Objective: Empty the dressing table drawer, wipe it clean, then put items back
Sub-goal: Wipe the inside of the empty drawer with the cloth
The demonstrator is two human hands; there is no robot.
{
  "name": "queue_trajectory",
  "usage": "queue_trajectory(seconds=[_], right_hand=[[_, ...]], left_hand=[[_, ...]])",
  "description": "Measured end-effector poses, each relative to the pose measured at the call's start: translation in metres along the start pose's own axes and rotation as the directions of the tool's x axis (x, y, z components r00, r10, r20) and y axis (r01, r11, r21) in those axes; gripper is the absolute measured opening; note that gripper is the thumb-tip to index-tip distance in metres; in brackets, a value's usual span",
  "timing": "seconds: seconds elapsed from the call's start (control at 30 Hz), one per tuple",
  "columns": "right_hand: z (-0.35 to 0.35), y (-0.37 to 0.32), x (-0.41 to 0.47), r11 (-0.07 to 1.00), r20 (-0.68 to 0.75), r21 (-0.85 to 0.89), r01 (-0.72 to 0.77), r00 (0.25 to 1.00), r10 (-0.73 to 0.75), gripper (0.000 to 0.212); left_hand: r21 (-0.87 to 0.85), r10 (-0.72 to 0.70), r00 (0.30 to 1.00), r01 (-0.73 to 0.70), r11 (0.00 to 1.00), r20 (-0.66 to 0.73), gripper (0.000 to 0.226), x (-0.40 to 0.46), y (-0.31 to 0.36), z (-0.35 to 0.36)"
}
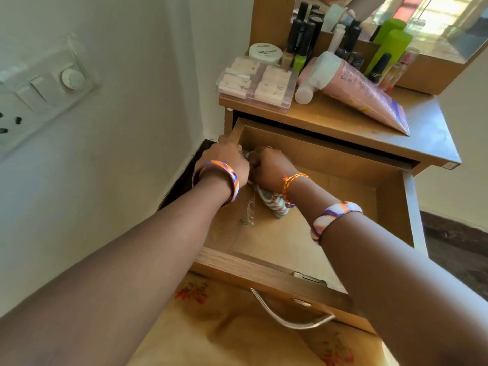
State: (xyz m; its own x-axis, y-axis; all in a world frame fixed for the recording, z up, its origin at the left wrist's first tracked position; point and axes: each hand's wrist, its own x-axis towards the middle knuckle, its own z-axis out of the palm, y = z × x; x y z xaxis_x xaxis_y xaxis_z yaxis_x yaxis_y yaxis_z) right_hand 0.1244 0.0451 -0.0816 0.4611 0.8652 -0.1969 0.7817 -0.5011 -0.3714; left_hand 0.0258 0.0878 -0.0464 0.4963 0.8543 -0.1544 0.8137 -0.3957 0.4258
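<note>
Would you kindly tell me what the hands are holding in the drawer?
Both hands grip a crumpled grey-striped cloth at its upper end; exact fingers hidden.

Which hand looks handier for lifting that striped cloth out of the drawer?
Probably the right hand: it sits directly above the striped cloth. The left hand is by the drawer corner.

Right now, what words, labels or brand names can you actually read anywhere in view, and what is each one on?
"NAIL POLISH": on the lid of the round white jar at the back left of the dressing table top.
Brand line above it and small line below it on the same lid: too blurred to read.
Print on the pink tube lying on the top: too small to read.
Bottles behind: no legible text.
</note>
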Motion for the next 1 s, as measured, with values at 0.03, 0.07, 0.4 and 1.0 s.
queue_trajectory(seconds=[0.03,0.07,0.4,1.0], right_hand=[[-0.003,-0.001,-0.009,0.998,0.075,0.013,0.059,0.995,-0.060,0.029],[-0.006,0.000,-0.020,0.990,0.172,0.036,0.136,0.975,-0.140,0.033],[-0.039,0.047,-0.054,0.996,0.200,0.032,0.088,0.975,-0.093,0.033],[0.005,-0.014,-0.078,0.915,0.363,0.244,0.322,0.845,-0.394,0.039]], left_hand=[[-0.025,-0.020,1.000,0.020,0.999,0.005,0.040,0.001,0.000,-0.001],[-0.057,-0.047,0.999,0.048,0.997,0.014,0.043,0.003,-0.001,-0.002],[-0.126,-0.065,0.997,0.070,0.990,0.043,0.050,0.010,-0.008,-0.003],[-0.226,-0.121,0.991,0.129,0.965,0.051,0.050,0.012,-0.011,0.000]])
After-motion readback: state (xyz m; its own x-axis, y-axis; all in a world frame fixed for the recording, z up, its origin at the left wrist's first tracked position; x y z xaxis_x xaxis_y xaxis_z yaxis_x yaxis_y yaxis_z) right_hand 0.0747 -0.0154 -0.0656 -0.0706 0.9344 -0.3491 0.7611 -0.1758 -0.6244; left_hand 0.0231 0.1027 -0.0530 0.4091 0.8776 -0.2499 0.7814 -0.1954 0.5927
